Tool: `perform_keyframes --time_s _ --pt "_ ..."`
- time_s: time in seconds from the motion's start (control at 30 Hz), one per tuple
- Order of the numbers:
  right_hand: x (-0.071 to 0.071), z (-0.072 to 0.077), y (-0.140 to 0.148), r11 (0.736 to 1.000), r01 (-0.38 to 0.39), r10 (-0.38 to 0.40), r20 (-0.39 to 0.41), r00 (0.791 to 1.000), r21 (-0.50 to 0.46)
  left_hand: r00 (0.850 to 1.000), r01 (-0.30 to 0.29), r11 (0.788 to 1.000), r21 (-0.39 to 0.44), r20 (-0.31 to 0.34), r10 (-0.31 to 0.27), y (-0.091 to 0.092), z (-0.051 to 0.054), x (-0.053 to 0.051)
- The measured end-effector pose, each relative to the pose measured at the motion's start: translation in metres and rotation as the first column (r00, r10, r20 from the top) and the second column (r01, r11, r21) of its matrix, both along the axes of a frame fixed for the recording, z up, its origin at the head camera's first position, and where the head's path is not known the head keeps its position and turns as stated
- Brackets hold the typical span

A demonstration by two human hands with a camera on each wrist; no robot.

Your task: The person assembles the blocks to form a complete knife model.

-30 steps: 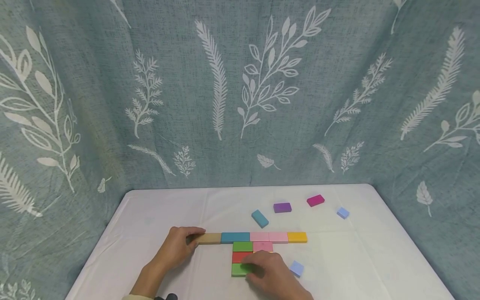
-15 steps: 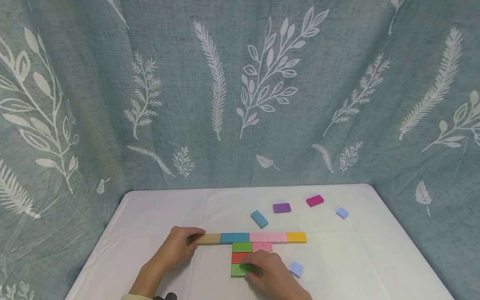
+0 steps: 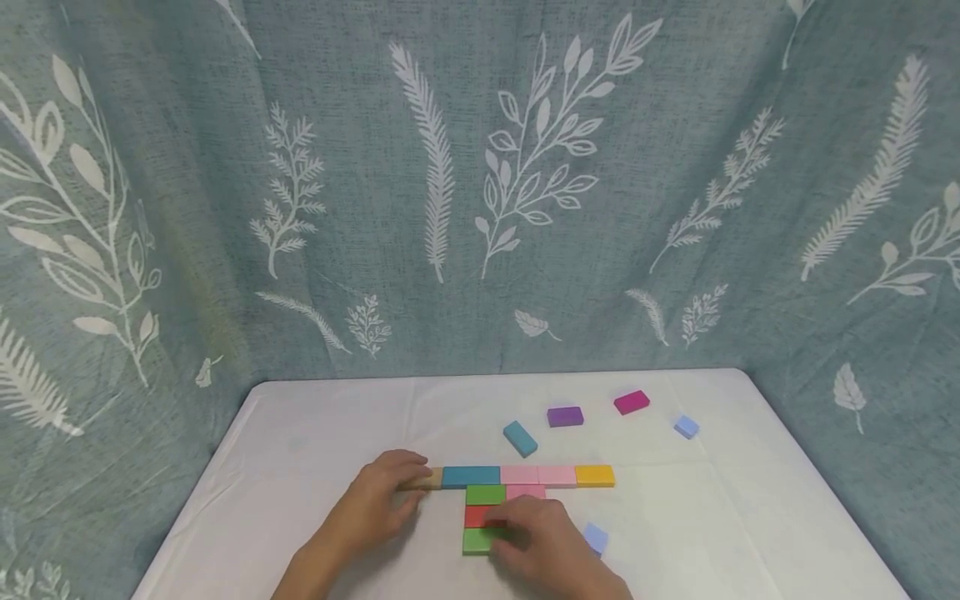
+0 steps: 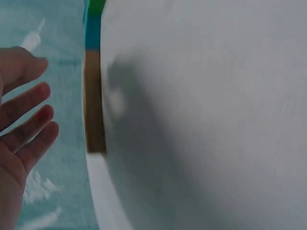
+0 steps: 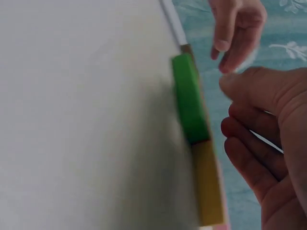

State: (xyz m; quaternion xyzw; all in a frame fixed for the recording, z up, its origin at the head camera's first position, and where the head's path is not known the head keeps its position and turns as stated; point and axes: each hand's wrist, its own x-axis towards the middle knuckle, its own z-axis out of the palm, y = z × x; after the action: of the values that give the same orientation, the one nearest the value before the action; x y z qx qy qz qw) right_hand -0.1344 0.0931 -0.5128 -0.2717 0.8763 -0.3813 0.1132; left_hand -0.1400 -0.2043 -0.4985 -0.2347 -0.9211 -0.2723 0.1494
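Flat coloured blocks form a T shape on the white table. The left hand (image 3: 378,504) hovers over the left end of its top row, partly covering the tan block (image 3: 433,479). In the left wrist view, its loosely bent fingers stand apart from that block and hold nothing. My right hand (image 3: 551,546) is above the stem, near the red block (image 3: 475,517) and the lower green block (image 3: 477,542), with nothing seen between its relaxed fingers. It hides part of the stem, where a yellow block (image 5: 208,184) shows in the right wrist view.
Behind the row lie a loose teal block (image 3: 520,438), a purple block (image 3: 565,417), a magenta block (image 3: 632,402) and a small light blue block (image 3: 686,427). Another light blue block (image 3: 596,539) sits beside the right hand. A patterned curtain (image 3: 480,208) surrounds the table.
My left hand has let go of the tan block's left end and moved right, over the block. The right hand has shifted slightly; the blocks look unmoved.
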Motion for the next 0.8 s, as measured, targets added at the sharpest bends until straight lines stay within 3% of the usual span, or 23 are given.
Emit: perform_keyframes --time_s 0.07,0.13,0.23,0.33,0.6,0.7,0.8 --pt "-0.004 0.003 0.005 0.999 0.011 -0.013 -0.056 0.998 -0.044 0.998 0.058 0.998 -0.026 -0.036 -0.059 0.009 0.000 0.005" --pt "-0.009 0.007 0.012 0.997 0.033 -0.041 -0.104 0.994 -0.076 0.993 0.114 0.993 -0.041 -0.010 -0.114 0.018 0.001 0.009" --pt "-0.017 0.014 0.026 0.990 0.085 -0.102 -0.154 0.983 -0.109 0.983 0.155 0.985 -0.075 0.112 -0.146 0.030 0.002 0.015" --pt "-0.026 0.021 0.041 0.983 0.132 -0.157 -0.213 0.964 -0.127 0.962 0.200 0.976 -0.090 0.206 -0.178 0.039 0.002 0.018" --pt "-0.052 0.035 0.081 0.965 0.221 -0.255 -0.324 0.911 -0.138 0.923 0.231 0.964 -0.135 0.343 -0.173 0.055 0.000 0.019" --pt "-0.061 0.037 0.094 0.960 0.243 -0.277 -0.328 0.903 -0.142 0.913 0.232 0.962 -0.146 0.375 -0.164 0.058 0.000 0.019" --pt "-0.068 0.038 0.105 0.956 0.258 -0.290 -0.299 0.909 -0.142 0.904 0.234 0.961 -0.147 0.396 -0.159 0.061 0.001 0.018"
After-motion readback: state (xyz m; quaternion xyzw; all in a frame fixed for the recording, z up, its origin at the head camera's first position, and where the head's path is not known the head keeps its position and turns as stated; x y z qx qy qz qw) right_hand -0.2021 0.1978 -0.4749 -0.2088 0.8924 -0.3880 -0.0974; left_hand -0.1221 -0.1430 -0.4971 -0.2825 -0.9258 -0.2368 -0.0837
